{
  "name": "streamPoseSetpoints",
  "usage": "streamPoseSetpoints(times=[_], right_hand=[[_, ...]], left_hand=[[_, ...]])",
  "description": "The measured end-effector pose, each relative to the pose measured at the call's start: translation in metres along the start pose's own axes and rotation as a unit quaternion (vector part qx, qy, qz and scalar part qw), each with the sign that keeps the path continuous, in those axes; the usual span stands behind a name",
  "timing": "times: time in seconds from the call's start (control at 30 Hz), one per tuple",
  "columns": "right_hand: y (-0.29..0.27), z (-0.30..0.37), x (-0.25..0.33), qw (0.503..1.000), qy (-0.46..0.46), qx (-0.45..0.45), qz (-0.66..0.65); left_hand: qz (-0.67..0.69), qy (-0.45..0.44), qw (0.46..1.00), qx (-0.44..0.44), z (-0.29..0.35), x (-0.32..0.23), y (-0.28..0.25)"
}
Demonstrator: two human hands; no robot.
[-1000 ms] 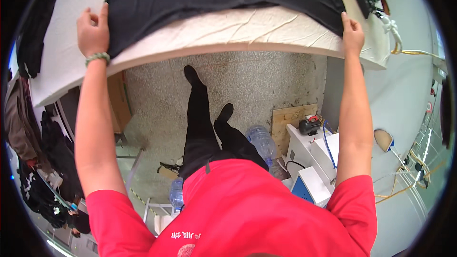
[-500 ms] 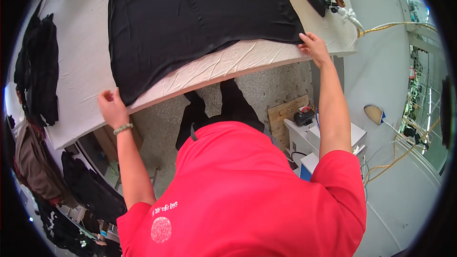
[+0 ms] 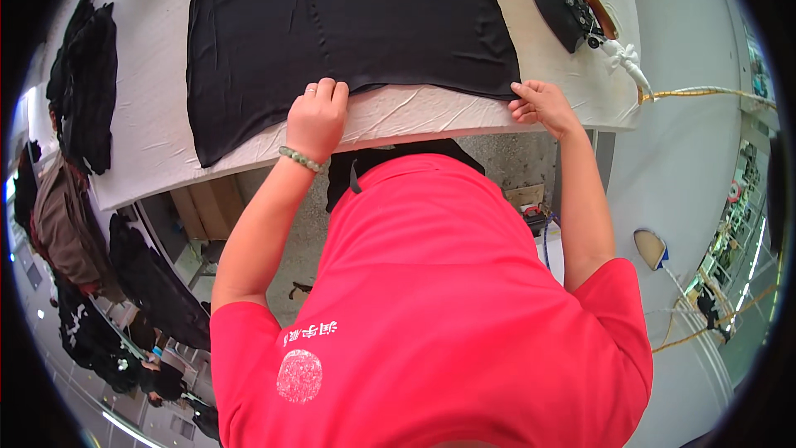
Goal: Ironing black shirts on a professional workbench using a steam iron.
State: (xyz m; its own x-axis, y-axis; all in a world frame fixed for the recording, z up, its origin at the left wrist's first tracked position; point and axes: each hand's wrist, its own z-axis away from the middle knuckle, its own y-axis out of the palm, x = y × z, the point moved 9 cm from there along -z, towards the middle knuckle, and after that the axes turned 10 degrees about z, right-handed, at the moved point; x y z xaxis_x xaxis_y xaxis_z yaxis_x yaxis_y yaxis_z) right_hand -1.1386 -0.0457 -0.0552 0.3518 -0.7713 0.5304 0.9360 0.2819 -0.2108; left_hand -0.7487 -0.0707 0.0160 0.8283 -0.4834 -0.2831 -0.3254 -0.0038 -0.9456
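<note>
We have the black cloth spread over the worktop, its hem just inside the near edge. Our left hand touches the hem partway along, fingers bent; the thumb is hidden, so we cannot tell how closed that grip is. Our right hand pinches the hem's right corner between thumb and fingers. An iron sits near the worktop's right edge.

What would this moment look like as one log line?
left hand: at near edge of black cloth | right hand: at its near right corner | iron: on pale table, right of the cloth
</note>
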Motion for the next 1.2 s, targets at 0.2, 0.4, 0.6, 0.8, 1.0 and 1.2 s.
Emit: streamPoseSetpoints(times=[0.2, 0.4, 0.6, 0.8, 1.0, 1.2], right_hand=[[-0.005, 0.003, 0.007, 0.999, 0.003, 0.024, 0.025], [-0.031, -0.006, -0.002, 0.985, -0.103, -0.048, 0.126], [-0.009, -0.001, 0.033, 0.926, -0.072, -0.122, 0.35], [0.172, 0.043, 0.194, 0.728, -0.528, -0.273, 0.341], [0.307, 0.003, 0.223, 0.692, -0.565, -0.302, 0.333], [0.322, -0.001, 0.218, 0.67, -0.536, -0.292, 0.422]], left_hand=[[0.028, 0.038, 0.998, -0.046, -0.004, 0.003, -0.008], [0.08, 0.112, 0.99, 0.023, 0.014, -0.005, -0.009], [0.07, 0.07, 0.995, 0.019, 0.026, 0.002, -0.021], [-0.022, -0.336, 0.913, -0.231, 0.124, 0.182, -0.094], [-0.117, -0.505, 0.839, -0.162, 0.186, 0.241, -0.077], [0.163, -0.511, 0.822, -0.191, 0.191, 0.291, -0.098]])
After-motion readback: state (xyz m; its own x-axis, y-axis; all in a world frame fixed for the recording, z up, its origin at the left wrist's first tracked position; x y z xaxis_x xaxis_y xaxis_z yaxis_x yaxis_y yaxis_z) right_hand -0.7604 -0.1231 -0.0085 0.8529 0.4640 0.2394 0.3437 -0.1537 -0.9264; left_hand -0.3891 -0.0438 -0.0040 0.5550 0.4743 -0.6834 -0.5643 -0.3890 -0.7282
